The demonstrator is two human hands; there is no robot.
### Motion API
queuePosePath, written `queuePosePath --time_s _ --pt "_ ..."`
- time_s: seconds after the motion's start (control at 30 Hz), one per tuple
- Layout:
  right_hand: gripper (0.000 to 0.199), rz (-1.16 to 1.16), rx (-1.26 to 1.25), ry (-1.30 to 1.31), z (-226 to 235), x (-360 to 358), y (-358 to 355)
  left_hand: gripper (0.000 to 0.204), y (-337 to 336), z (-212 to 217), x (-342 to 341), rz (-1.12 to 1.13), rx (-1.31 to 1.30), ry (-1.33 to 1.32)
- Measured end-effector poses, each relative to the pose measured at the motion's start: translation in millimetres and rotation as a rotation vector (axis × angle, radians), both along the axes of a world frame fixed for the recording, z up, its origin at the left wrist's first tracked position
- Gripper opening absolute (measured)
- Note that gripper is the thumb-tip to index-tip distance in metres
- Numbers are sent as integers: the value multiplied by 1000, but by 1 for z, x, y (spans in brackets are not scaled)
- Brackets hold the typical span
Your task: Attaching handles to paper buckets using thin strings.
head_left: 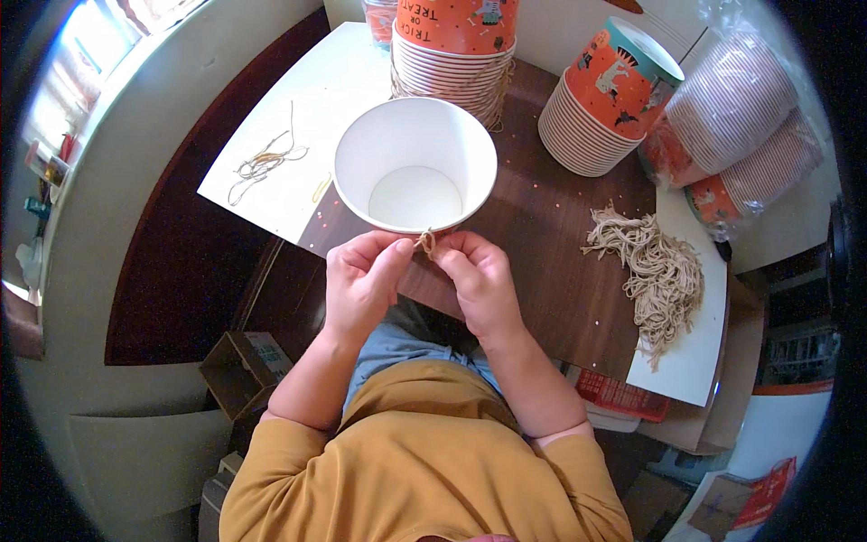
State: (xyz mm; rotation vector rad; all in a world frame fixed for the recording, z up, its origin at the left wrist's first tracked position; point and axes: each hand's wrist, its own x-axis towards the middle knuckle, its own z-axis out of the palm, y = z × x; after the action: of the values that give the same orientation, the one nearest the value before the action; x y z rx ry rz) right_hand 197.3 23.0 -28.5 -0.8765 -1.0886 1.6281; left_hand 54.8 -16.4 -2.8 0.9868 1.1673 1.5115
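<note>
A white paper bucket stands on the brown table with its open mouth toward me; its inside is bare. At its near rim, a short loop of tan cord sits between my two hands. My left hand pinches the cord between thumb and forefinger. My right hand is closed on the cord's other side, thumb against forefinger. The fingers hide whether the cord passes through the bucket's wall.
A heap of tan cords lies at the right, some loose cords at the left. Behind stand a tall stack of orange buckets and a smaller stack. Plastic-wrapped bucket stacks are at the far right. A cardboard box sits below left.
</note>
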Motion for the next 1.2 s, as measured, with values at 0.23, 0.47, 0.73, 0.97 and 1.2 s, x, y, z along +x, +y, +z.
queuePosePath --time_s 0.23,0.47,0.73,0.97,1.2 --pt "13 -107 263 -328 15 2 -1 20 4 7 9 77 17 172" --pt "12 -111 380 -397 16 4 3 14 1 -9 17 242 131 410" --pt "13 -59 311 -300 11 4 7 27 -4 2 19 438 360 852" --pt "13 -60 299 -263 9 2 7 19 6 5 14 420 465 1052" --pt "15 -143 313 -252 -7 -1 14 5 -1 5 13 390 261 731"
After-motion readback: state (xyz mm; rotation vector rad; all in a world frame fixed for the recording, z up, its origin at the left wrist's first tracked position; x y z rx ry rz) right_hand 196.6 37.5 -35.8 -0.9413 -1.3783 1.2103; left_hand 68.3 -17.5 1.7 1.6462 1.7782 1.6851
